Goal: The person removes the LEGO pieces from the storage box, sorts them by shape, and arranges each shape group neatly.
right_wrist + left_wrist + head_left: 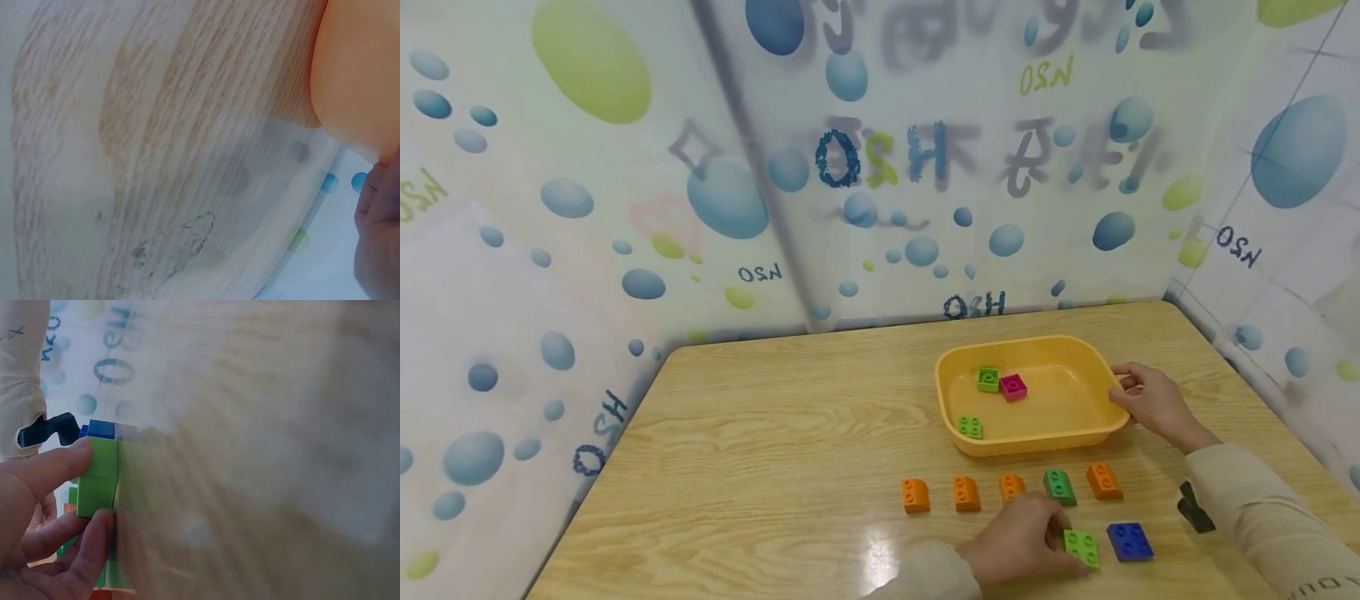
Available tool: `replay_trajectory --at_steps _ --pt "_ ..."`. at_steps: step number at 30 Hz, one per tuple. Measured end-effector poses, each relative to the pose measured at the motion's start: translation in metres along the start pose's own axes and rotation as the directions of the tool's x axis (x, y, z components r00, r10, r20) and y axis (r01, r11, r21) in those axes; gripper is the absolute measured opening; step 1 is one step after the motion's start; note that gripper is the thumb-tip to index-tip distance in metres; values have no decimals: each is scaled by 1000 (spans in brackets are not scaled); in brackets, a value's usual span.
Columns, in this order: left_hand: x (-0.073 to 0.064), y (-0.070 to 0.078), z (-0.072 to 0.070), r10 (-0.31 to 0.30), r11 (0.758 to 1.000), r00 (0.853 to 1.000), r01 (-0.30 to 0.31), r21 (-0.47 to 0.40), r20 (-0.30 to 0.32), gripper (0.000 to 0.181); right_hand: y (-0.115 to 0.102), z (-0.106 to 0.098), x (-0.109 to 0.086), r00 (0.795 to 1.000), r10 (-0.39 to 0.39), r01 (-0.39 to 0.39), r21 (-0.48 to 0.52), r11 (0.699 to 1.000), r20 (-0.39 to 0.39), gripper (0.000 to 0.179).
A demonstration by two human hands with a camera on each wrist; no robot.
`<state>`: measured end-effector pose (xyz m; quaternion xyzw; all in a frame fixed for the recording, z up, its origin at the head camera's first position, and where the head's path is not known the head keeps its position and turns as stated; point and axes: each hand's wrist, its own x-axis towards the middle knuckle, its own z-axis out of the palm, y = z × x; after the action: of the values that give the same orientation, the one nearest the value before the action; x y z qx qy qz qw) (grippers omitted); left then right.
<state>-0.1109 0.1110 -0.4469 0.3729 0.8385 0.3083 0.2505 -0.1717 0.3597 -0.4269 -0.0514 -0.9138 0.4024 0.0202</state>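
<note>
My left hand pinches a light green toy block between thumb and fingers. In the left wrist view, the thumb sits at one end of this green block and fingertips at the other. A blue block lies just right of it. My right hand grips the right rim of a yellow plastic tray. Inside the tray are two light green blocks and a magenta one. The right wrist view shows the tray's side with the right hand at its edge.
Between the tray and the left hand runs a row of blocks: three orange ones, a green one and another orange one. A dark object is by the right sleeve. The wooden table meets patterned curtains behind.
</note>
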Motion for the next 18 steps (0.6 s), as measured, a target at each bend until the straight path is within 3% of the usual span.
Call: replay_trajectory --at_steps 9,12,18 --pt "0 1 1 -57 998 998 57 -28 15 33 1 0 -1 1000 -12 12 12 1000 2 44" --pt "0 0 1 -25 1000 999 25 8 30 38 1 0 -1 1000 -12 12 8 1000 -2 43" --pt "1 -2 1 46 995 998 -49 83 37 30 0 1 -1 1000 -9 9 12 1000 -1 44"
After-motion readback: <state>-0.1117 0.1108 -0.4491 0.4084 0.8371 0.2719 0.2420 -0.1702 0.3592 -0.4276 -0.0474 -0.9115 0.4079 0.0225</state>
